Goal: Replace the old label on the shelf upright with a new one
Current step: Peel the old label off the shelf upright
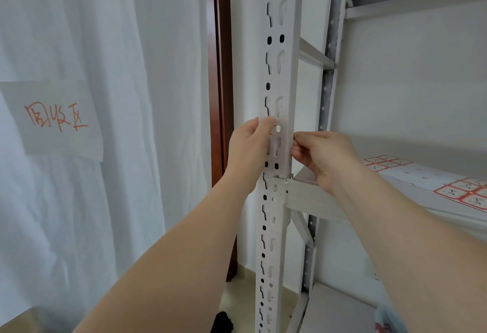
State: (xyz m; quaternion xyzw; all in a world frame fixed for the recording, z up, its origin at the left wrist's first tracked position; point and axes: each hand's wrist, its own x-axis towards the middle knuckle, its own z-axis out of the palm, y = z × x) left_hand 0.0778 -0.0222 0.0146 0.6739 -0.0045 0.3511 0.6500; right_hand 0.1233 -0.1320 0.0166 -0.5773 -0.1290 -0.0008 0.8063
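The white slotted shelf upright (pixel 279 74) runs top to bottom through the middle of the view. My left hand (pixel 250 148) wraps its left edge just above the shelf beam, thumb pressed on the front face. A thin red sliver, possibly the edge of a label (pixel 272 133), shows under that thumb; the rest is hidden. My right hand (pixel 320 156) has its fingertips pinched together against the upright's right edge at the same height. I cannot see whether anything is between them.
On the white shelf board (pixel 342 148) to the right lie a white backing sheet (pixel 421 176) and red-bordered label sheets (pixel 466 193). A white curtain with a red handwritten paper sign (pixel 56 117) hangs on the left. A brown door frame (pixel 220 95) stands behind the upright.
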